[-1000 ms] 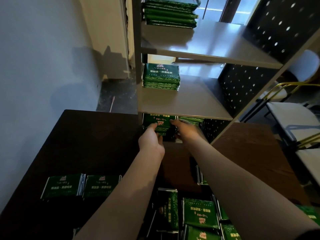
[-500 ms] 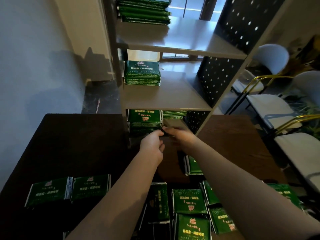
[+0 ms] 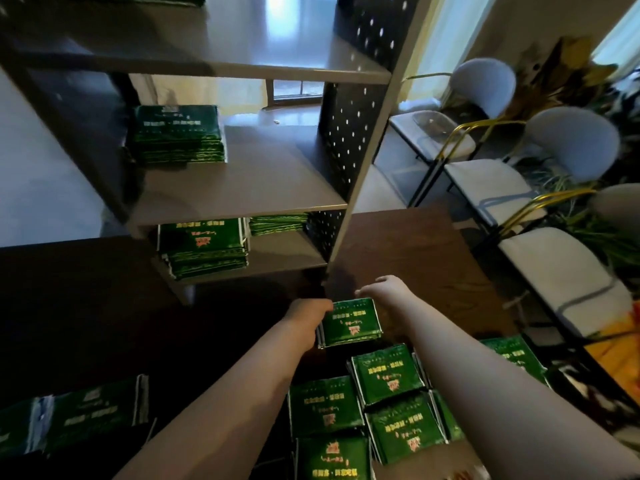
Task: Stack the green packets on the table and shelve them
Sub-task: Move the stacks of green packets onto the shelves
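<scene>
Both hands are now sitting back from the bottom shelf, where they were a second ago, and are hovering low over the table (image 3: 86, 306). The left hand (image 3: 308, 317) is pressing against the left edge of a green packet (image 3: 349, 322). Its fingers are hiding behind that edge, so I cannot tell whether they are curling round it. The right hand (image 3: 388, 289) is floating just past the packet's far right corner, with its fingers loose and spread and nothing in it. That packet is lying flat on the table, just in front of the shelf unit (image 3: 242, 188). Nearer the body, loose packets (image 3: 388, 372) are lying side by side and overlapping, and two more packets (image 3: 93, 407) are sitting well apart to the left. On the bottom shelf a tall stack (image 3: 204, 247) is standing beside a second stack (image 3: 277, 223), and another stack (image 3: 176, 133) is resting one shelf up. White chairs (image 3: 485, 188) are lining the right side.
</scene>
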A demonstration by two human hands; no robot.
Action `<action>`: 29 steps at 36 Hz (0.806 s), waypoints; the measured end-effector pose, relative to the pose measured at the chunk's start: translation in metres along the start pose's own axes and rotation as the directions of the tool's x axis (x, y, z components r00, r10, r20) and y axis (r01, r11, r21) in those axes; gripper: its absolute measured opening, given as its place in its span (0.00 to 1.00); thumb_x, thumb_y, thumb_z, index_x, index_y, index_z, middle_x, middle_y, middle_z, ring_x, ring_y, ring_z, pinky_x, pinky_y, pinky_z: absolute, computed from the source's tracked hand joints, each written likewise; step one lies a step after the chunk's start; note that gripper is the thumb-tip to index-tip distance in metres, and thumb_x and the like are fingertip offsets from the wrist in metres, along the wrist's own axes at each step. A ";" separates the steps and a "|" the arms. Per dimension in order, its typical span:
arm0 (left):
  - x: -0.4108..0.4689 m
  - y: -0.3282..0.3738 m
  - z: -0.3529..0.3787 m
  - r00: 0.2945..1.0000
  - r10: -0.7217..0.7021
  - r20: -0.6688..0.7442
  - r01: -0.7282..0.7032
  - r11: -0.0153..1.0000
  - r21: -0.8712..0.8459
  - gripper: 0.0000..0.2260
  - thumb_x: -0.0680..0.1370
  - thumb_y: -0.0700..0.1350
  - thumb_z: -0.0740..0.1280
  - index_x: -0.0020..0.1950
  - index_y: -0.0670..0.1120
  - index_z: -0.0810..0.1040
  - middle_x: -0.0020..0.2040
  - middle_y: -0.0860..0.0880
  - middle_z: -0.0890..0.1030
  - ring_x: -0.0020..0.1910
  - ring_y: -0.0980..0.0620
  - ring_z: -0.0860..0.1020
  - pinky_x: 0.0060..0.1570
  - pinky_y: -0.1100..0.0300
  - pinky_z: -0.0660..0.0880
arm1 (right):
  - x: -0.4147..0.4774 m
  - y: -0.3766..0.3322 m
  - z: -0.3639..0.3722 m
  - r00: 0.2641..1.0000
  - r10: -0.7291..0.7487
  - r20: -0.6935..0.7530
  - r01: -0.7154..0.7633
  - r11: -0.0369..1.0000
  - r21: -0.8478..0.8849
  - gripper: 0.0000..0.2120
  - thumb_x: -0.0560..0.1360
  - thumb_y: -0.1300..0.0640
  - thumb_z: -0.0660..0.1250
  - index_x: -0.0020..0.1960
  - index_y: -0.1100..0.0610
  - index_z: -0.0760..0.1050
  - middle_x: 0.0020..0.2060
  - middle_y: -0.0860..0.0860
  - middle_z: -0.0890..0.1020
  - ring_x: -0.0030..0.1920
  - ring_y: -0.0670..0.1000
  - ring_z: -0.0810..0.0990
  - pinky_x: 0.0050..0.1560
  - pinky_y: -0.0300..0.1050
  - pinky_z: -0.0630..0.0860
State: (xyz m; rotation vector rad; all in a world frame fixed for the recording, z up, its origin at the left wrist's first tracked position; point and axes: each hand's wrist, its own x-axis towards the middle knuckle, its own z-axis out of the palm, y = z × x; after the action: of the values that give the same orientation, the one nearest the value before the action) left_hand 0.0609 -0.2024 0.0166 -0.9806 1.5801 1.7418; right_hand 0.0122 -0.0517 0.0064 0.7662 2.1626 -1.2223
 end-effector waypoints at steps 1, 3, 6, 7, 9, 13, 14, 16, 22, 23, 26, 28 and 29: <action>0.006 -0.003 0.003 1.000 -0.004 -0.001 0.004 1.000 0.013 0.01 0.79 0.36 0.66 0.48 0.39 0.76 0.38 0.46 0.71 0.34 0.53 0.69 0.20 0.63 0.70 | 0.005 0.006 -0.001 0.999 0.035 0.019 -0.034 0.999 -0.006 0.35 0.69 0.56 0.78 0.71 0.63 0.68 0.63 0.60 0.77 0.62 0.59 0.78 0.59 0.52 0.77; 0.013 -0.007 0.007 0.999 0.009 -0.033 -0.008 0.999 0.031 0.07 0.80 0.37 0.66 0.57 0.37 0.77 0.38 0.47 0.70 0.34 0.53 0.68 0.23 0.62 0.69 | 0.024 0.022 -0.002 0.995 0.088 0.054 -0.087 0.996 -0.017 0.32 0.64 0.55 0.81 0.64 0.63 0.74 0.56 0.60 0.81 0.55 0.60 0.82 0.55 0.55 0.80; 0.022 -0.011 0.011 0.999 -0.049 -0.014 0.050 0.995 0.085 0.05 0.81 0.37 0.64 0.54 0.38 0.78 0.37 0.48 0.70 0.33 0.53 0.67 0.26 0.61 0.67 | 0.069 0.056 0.001 0.979 0.137 0.149 -0.137 0.990 -0.005 0.43 0.47 0.50 0.83 0.60 0.62 0.77 0.50 0.60 0.84 0.50 0.61 0.84 0.55 0.59 0.80; 0.026 -0.013 0.012 0.997 -0.074 -0.015 0.075 0.993 0.092 0.04 0.81 0.37 0.64 0.48 0.40 0.76 0.37 0.48 0.69 0.33 0.53 0.67 0.25 0.61 0.67 | 0.066 0.055 0.003 0.978 0.145 0.153 -0.149 0.989 0.011 0.43 0.47 0.50 0.83 0.60 0.62 0.77 0.51 0.59 0.84 0.51 0.61 0.84 0.57 0.59 0.79; 0.032 -0.015 0.014 0.995 -0.097 -0.018 0.099 0.991 0.088 0.03 0.79 0.35 0.65 0.48 0.41 0.76 0.38 0.45 0.73 0.35 0.51 0.71 0.30 0.60 0.71 | 0.057 0.052 0.005 0.973 0.162 0.163 -0.166 0.986 0.011 0.34 0.58 0.54 0.83 0.59 0.63 0.76 0.51 0.58 0.83 0.53 0.59 0.83 0.60 0.55 0.77; 0.058 -0.024 0.018 0.991 -0.132 -0.034 0.134 0.987 0.085 0.12 0.73 0.36 0.70 0.57 0.39 0.79 0.54 0.38 0.82 0.51 0.40 0.81 0.48 0.50 0.79 | 0.026 0.033 0.005 0.966 0.192 0.172 -0.195 0.981 0.003 0.18 0.70 0.59 0.77 0.54 0.64 0.74 0.45 0.56 0.80 0.43 0.53 0.79 0.50 0.48 0.77; 0.062 -0.025 0.019 0.989 -0.148 -0.022 0.149 0.985 0.091 0.13 0.72 0.36 0.70 0.56 0.39 0.79 0.55 0.37 0.82 0.53 0.39 0.82 0.47 0.50 0.79 | 0.030 0.034 0.005 0.965 0.192 0.179 -0.196 0.981 0.004 0.18 0.71 0.59 0.77 0.54 0.64 0.74 0.46 0.56 0.79 0.42 0.52 0.78 0.49 0.47 0.75; 0.069 -0.028 0.019 0.987 -0.162 -0.020 0.163 0.983 0.086 0.13 0.71 0.36 0.71 0.55 0.39 0.79 0.56 0.36 0.82 0.54 0.38 0.82 0.50 0.48 0.80 | 0.031 0.035 0.005 0.958 0.207 0.199 -0.214 0.977 0.013 0.22 0.69 0.58 0.78 0.58 0.64 0.74 0.52 0.57 0.81 0.46 0.54 0.80 0.55 0.50 0.75; 0.090 -0.037 0.016 0.987 -0.159 -0.018 0.160 0.985 0.067 0.22 0.64 0.40 0.74 0.57 0.42 0.79 0.56 0.38 0.81 0.54 0.39 0.81 0.57 0.44 0.79 | 0.038 0.038 0.006 0.955 0.206 0.212 -0.221 0.974 0.047 0.37 0.68 0.56 0.79 0.71 0.63 0.67 0.68 0.61 0.73 0.68 0.61 0.72 0.68 0.58 0.67; 0.097 -0.040 0.015 0.987 -0.158 -0.017 0.158 0.986 0.059 0.24 0.62 0.41 0.74 0.58 0.42 0.79 0.56 0.39 0.81 0.54 0.39 0.81 0.58 0.44 0.79 | 0.039 0.039 0.006 0.955 0.207 0.214 -0.223 0.973 0.055 0.37 0.68 0.56 0.79 0.71 0.63 0.67 0.68 0.61 0.73 0.68 0.61 0.71 0.68 0.57 0.67; 0.115 -0.050 0.012 0.988 -0.154 -0.008 0.155 0.987 0.053 0.28 0.58 0.42 0.74 0.58 0.42 0.79 0.55 0.39 0.81 0.54 0.40 0.81 0.58 0.45 0.79 | 0.039 0.041 0.007 0.952 0.212 0.223 -0.230 0.972 0.057 0.38 0.66 0.54 0.80 0.71 0.62 0.68 0.67 0.60 0.74 0.66 0.61 0.73 0.68 0.57 0.68; 0.109 -0.047 0.009 0.989 -0.146 -0.013 0.146 0.988 0.049 0.29 0.56 0.42 0.73 0.58 0.41 0.79 0.55 0.39 0.81 0.54 0.39 0.81 0.59 0.45 0.78 | 0.041 0.042 0.007 0.945 0.215 0.246 -0.238 0.969 0.066 0.40 0.64 0.53 0.81 0.70 0.62 0.68 0.66 0.60 0.74 0.66 0.61 0.73 0.68 0.57 0.68; 0.111 -0.047 0.008 0.989 -0.147 -0.016 0.148 0.988 0.040 0.28 0.57 0.42 0.73 0.58 0.41 0.79 0.55 0.38 0.81 0.54 0.39 0.81 0.58 0.45 0.78 | 0.046 0.044 0.008 0.939 0.214 0.268 -0.239 0.969 0.067 0.43 0.61 0.52 0.82 0.70 0.61 0.68 0.66 0.60 0.75 0.65 0.61 0.74 0.68 0.57 0.69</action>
State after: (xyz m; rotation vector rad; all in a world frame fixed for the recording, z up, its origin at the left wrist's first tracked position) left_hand 0.0366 -0.1943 -0.1018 -1.0632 1.5058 1.5993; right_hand 0.0126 -0.0298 -0.0540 0.8215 1.7614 -1.2396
